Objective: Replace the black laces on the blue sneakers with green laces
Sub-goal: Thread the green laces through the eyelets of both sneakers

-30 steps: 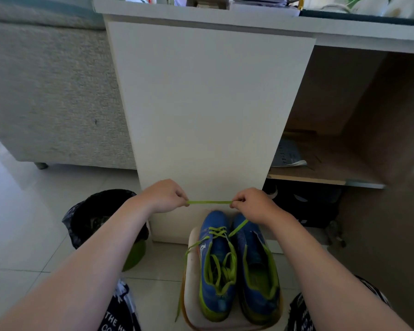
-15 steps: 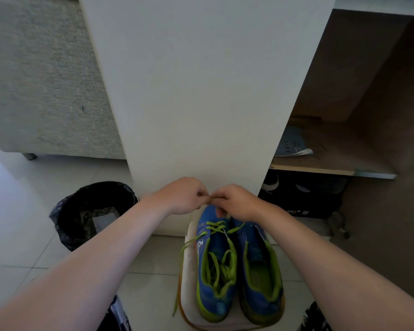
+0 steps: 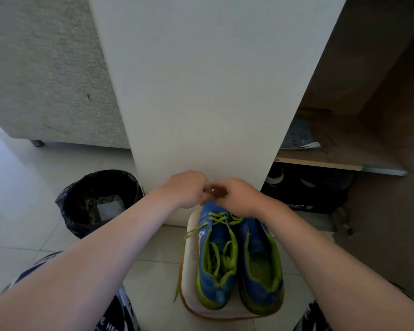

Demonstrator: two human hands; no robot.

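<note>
Green lace (image 3: 237,219): left hand (image 3: 189,187) and right hand (image 3: 239,196), apart before, pinch it, touching.

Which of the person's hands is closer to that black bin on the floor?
Left. The left hand is just right of the bin; the right hand lies beyond it, over the sneakers.

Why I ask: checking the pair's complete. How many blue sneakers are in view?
2, side by side on the stool: the left sneaker, laced green, and the right sneaker.

A white cabinet panel (image 3: 201,91) stands between a grey sofa (image 3: 46,68) and a wooden shelf (image 3: 339,157), on pale floor tiles (image 3: 22,211).
</note>
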